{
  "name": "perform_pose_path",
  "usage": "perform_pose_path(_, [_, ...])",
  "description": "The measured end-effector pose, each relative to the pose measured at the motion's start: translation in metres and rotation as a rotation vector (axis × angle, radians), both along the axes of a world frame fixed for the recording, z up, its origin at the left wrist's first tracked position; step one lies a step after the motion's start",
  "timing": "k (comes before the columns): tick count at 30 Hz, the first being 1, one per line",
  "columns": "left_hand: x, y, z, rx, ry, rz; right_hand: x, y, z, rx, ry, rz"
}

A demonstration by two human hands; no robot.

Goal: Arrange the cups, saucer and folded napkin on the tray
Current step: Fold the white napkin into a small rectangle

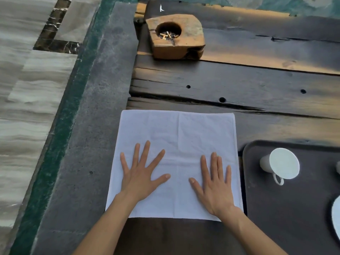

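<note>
Both the left hand (140, 178) and right hand (214, 186) lie flat with fingers spread, pressing on the white napkin (176, 140) spread on the wooden counter (257, 85). Just right of the napkin, the dark tray (272, 208) carries a cup (280, 164) on its side; beyond the napkin stands a wooden ashtray (176, 35).

Your napkin (176, 144) lies on the table (257, 85) right before you, with your left hand (139, 177) and right hand (215, 188) side by side on its near half. The tray (276, 214) sits just beside its right edge, with 1 cup (281, 163) on the tray's far left part and a saucer (337, 216) nearer, at the frame's right edge. The ashtray (176, 35) stands well behind the napkin.
</note>
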State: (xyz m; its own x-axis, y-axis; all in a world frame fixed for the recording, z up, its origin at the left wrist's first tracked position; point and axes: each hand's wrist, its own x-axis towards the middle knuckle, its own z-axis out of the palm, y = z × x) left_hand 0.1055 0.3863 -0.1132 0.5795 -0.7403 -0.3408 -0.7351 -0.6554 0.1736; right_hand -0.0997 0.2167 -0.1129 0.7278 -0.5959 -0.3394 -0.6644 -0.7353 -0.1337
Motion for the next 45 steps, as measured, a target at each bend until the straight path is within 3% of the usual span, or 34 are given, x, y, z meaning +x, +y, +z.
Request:
perform_pose_path(7, [0.016,0.006,-0.013,-0.083,-0.030,-0.056,0.000,-0.007,0.000,0.041,-0.028,-0.046])
perform_pose_path(10, [0.033,0.021,-0.009,-0.068,0.052,0.150,-0.006,-0.026,0.011,0.070,-0.098,-0.186])
perform_pose_path(14, [0.055,0.038,0.008,-0.239,0.485,0.531,-0.012,-0.035,0.028,0.291,-0.241,-0.380])
perform_pose_path(19, [0.061,0.045,0.019,-0.495,0.483,0.743,-0.008,-0.025,0.037,0.300,-0.333,-0.510])
perform_pose_path(24, [0.067,0.049,0.026,-0.556,0.381,0.812,0.003,-0.025,0.045,0.263,-0.374,-0.552])
perform_pose_path(30, [0.083,0.050,0.033,-0.580,0.509,0.819,0.005,-0.053,0.069,0.421,-0.295,-0.700])
perform_pose_path(33, [0.088,0.054,0.036,-0.603,0.623,0.807,0.004,-0.064,0.072,0.597,-0.385,-0.824])
perform_pose_path(42, [0.099,0.062,0.042,-0.593,0.664,0.783,-0.005,-0.071,0.096,0.730,-0.674,-0.861])
perform_pose_path(45, [0.105,0.067,0.044,-0.614,0.665,0.797,-0.005,-0.076,0.106,0.708,-0.691,-0.865])
